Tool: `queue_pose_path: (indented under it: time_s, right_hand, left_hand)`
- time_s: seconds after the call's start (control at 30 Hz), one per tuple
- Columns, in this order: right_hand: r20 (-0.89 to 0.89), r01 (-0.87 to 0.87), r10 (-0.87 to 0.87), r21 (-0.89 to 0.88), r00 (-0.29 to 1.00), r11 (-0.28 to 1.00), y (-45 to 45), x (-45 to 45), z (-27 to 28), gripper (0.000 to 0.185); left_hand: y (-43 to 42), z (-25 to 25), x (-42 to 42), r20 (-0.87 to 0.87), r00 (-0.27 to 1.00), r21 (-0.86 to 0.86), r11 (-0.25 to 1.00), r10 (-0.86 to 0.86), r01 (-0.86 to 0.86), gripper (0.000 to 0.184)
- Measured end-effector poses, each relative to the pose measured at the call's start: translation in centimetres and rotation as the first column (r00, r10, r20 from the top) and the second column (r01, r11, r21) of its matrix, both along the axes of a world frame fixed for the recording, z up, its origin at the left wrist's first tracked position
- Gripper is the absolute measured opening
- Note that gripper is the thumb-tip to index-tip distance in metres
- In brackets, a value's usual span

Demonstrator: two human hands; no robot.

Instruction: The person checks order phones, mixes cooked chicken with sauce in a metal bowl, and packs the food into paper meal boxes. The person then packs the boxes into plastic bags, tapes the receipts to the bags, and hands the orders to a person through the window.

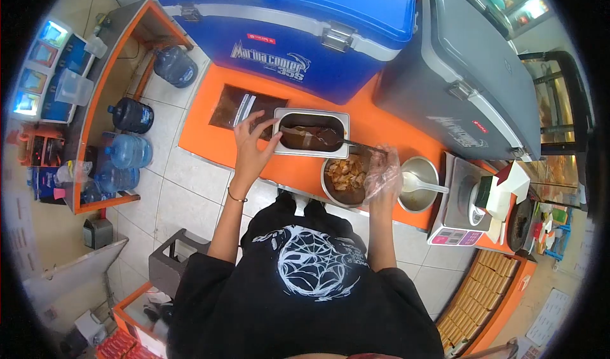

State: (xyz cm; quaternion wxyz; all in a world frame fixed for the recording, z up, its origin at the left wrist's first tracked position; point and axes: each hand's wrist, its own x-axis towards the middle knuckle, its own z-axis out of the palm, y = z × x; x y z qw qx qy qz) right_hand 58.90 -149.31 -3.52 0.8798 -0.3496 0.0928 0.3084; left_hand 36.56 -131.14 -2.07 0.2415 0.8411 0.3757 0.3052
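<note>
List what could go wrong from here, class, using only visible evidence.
The utensil in the gloved right hand might drip or jolt the metal container, spilling its dark contents. The food bowl, at the front of the counter, could get knocked off. The ungloved left hand, at the container's side, might contaminate the contents.

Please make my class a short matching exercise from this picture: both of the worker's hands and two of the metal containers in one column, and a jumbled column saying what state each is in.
Column 1
1. left hand
2. rectangular pan
3. bowl next to the scale
4. right hand

Column 2
A. has a white spoon resting in it
B. covered by a clear plastic glove
C. bare, with a bracelet at the wrist
D. contains a dark brown liquid

Right pairs: 1-C, 2-D, 3-A, 4-B
</note>
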Motion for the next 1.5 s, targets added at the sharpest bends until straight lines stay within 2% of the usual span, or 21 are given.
queue_pose_path:
  time_s: [0.07, 0.2, 0.27, 0.47, 0.6, 0.7, 0.77, 0.8, 0.87, 0.93, 0.97, 1.0, 1.07, 1.1, 1.17, 1.27, 1.37, 1.47, 1.5]
  right_hand:
    - [0.078, 0.061, -0.052, -0.115, 0.996, 0.991, 0.1, -0.7, 0.7, 0.015]
    - [0.146, 0.153, -0.133, -0.132, 0.98, 0.979, 0.7, -1.8, 1.8, 0.015]
    - [0.234, 0.188, -0.159, -0.108, 0.959, 0.976, 1.0, -2.0, 2.0, 0.017]
    - [0.091, 0.172, -0.157, -0.184, 0.983, 0.968, -0.6, -1.2, 1.0, 0.019]
    - [0.059, 0.205, -0.198, -0.157, 0.978, 0.966, -1.3, -1.2, 3.1, 0.019]
    - [0.102, 0.165, -0.156, -0.087, 0.982, 0.982, -2.9, -1.0, 5.4, 0.02]
    - [0.315, 0.207, -0.155, -0.138, 0.936, 0.969, -4.1, -1.7, 7.8, 0.021]
    - [0.313, 0.212, -0.156, -0.152, 0.937, 0.965, -5.1, -1.8, 7.7, 0.021]
    - [0.537, 0.226, -0.088, -0.197, 0.839, 0.954, -7.3, -1.8, 7.8, 0.013]
    - [0.7, 0.204, 0.114, -0.354, 0.705, 0.913, -9.7, -2.0, 5.2, 0.012]
    - [0.837, 0.261, 0.433, -0.524, 0.336, 0.811, -10.4, -2.6, 4.5, 0.011]
    - [0.714, 0.39, 0.696, -0.62, -0.078, 0.681, -10.6, -3.4, 4.4, 0.016]
    - [0.5, 0.309, 0.839, -0.78, -0.214, 0.544, -9.4, -4.5, 5.5, 0.02]
    - [0.494, 0.311, 0.842, -0.783, -0.217, 0.539, -9.6, -4.7, 5.5, 0.02]
    - [0.465, 0.289, 0.826, -0.783, -0.318, 0.551, -10.3, -4.9, 5.4, 0.02]
    - [0.493, 0.27, 0.772, -0.742, -0.402, 0.614, -10.6, -4.3, 3.1, 0.021]
    - [0.483, 0.208, 0.773, -0.776, -0.41, 0.595, -10.7, -4.6, 4.8, 0.022]
    - [0.504, 0.217, 0.765, -0.759, -0.402, 0.614, -10.3, -4.6, 2.6, 0.021]
    - [0.469, 0.266, 0.786, -0.762, -0.403, 0.591, -10.7, -4.9, 2.5, 0.028]
  left_hand:
    - [-0.5, 0.2, -0.9, -0.026, 0.998, -0.024, 0.998, 0.058, -0.058, 0.031]
    - [-1.0, -0.9, -2.3, -0.057, 0.993, -0.078, 0.991, 0.1, -0.104, 0.031]
    - [-1.0, -2.0, -2.5, 0.1, 0.992, -0.221, 0.974, 0.078, -0.055, 0.032]
    - [-2.1, -2.0, -2.7, 0.138, 0.985, -0.233, 0.97, 0.103, -0.069, 0.031]
    - [-2.8, -2.1, -3.1, 0.111, 0.987, -0.259, 0.962, 0.12, -0.088, 0.031]
    - [-3.4, -2.0, -3.4, 0.087, 0.982, -0.322, 0.938, 0.166, -0.13, 0.031]
    - [-3.7, -3.1, -3.7, 0.117, 0.971, -0.39, 0.909, 0.207, -0.147, 0.03]
    - [-4.0, -3.4, -3.7, 0.145, 0.956, -0.447, 0.879, 0.256, -0.168, 0.029]
    - [-4.9, -3.9, -3.4, 0.193, 0.937, -0.46, 0.87, 0.291, -0.176, 0.026]
    - [-5.4, -4.6, -3.4, 0.104, 0.959, -0.524, 0.834, 0.265, -0.174, 0.022]
    - [-5.7, -5.1, -3.3, 0.102, 0.959, -0.528, 0.832, 0.265, -0.173, 0.022]
    - [-6.0, -5.8, -3.2, 0.139, 0.965, -0.561, 0.821, 0.222, -0.108, 0.021]
    - [-6.7, -6.3, -2.5, 0.179, 0.967, -0.597, 0.802, 0.18, -0.039, 0.019]
    - [-7.1, -6.3, -2.0, 0.156, 0.981, -0.636, 0.772, 0.112, 0.012, 0.018]
    - [-7.7, -7.6, -1.3, 0.162, 0.986, -0.672, 0.736, 0.029, 0.089, 0.021]
    - [-8.3, -6.8, 0.0, 0.084, 0.996, -0.718, 0.692, -0.027, 0.079, 0.023]
    - [-8.2, -6.3, 0.6, 0.066, 0.996, -0.712, 0.697, -0.055, 0.086, 0.024]
    - [-8.1, -6.8, 0.7, 0.098, 0.994, -0.705, 0.701, -0.05, 0.105, 0.025]
    - [-8.1, -6.8, 0.7, 0.098, 0.994, -0.703, 0.704, -0.051, 0.105, 0.025]
